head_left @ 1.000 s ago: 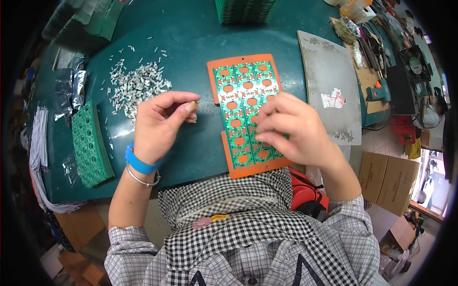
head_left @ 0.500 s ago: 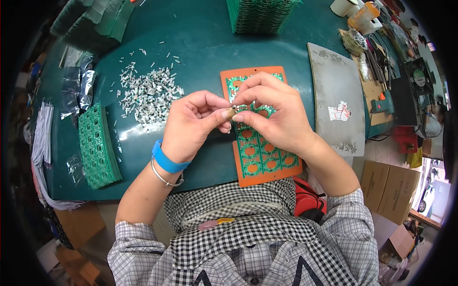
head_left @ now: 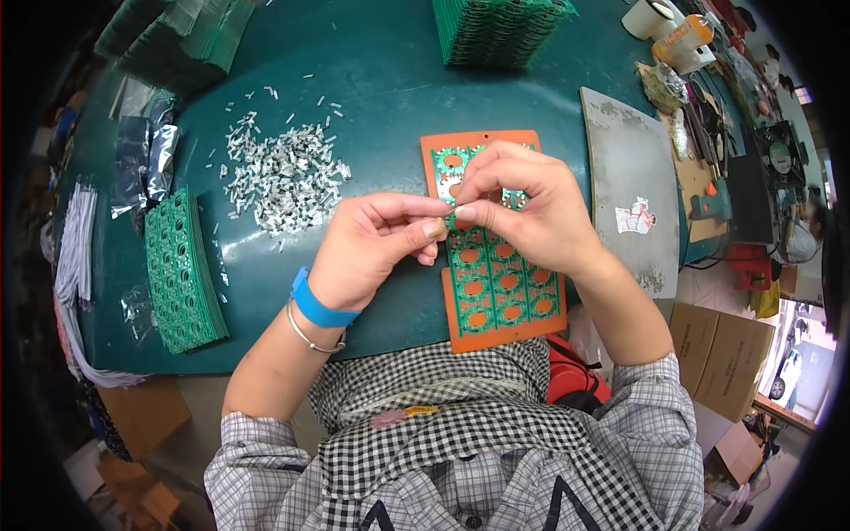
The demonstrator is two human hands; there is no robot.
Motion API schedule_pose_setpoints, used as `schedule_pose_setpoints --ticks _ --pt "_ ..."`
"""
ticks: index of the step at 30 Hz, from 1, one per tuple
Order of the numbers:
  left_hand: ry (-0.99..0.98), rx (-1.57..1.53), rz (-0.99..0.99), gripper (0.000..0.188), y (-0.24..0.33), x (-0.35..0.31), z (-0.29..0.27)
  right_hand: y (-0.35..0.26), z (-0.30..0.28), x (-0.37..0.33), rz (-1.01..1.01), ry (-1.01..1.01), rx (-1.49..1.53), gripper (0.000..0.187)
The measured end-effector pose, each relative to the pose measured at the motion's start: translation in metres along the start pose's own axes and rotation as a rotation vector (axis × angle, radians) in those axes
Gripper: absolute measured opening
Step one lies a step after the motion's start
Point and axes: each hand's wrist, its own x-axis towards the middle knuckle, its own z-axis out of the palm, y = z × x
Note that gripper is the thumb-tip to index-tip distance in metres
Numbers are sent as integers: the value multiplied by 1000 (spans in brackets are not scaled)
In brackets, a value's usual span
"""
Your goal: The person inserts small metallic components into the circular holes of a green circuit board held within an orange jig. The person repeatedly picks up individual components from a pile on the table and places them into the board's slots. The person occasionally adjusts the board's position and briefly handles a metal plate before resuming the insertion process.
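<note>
My left hand (head_left: 376, 239) and my right hand (head_left: 536, 208) meet over an orange board (head_left: 453, 305) that carries a green circuit board panel (head_left: 491, 281) with rows of round cut-outs. The right thumb and forefinger are pinched together at the panel's upper half; whatever they hold is too small to make out. Beside them, the left thumb and fingers are curled closed, the forefinger's tip touching close to the right fingertips. Anything in the left fingers is hidden. A loose pile of small whitish, clear-looking parts (head_left: 292, 173) lies on the green table, left of the board.
A stack of green circuit panels (head_left: 181, 274) stands at the left, beside white cable bundles (head_left: 78, 239). More panel stacks (head_left: 500, 31) rise at the back. Right of the board lies a grey metal plate (head_left: 624, 177); beyond it are tools and an orange-labelled bottle (head_left: 686, 40).
Both hands have shifted slightly right in the picture, and the right fingertips now sit lower against the panel. The whole scene has also moved a little with the head.
</note>
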Motion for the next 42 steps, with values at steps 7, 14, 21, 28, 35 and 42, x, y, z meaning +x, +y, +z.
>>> schedule_pose_setpoints --ticks 7,14,21,28,35,42 --pt "-87 18 -35 14 -7 -3 0 -2 4 -7 -92 -71 -11 11" --pt "-81 -13 -73 18 10 -5 1 18 -44 0 189 90 129 7" --pt "-56 -110 0 11 9 2 -19 76 -70 4 300 37 -251 6" --pt "53 -39 -22 11 8 4 -17 83 -69 7 334 97 -231 7" --pt "5 -21 -14 12 4 7 -21 88 -68 5 282 122 -190 10" --pt "48 15 10 11 2 6 -20 86 -71 6 267 94 -217 10"
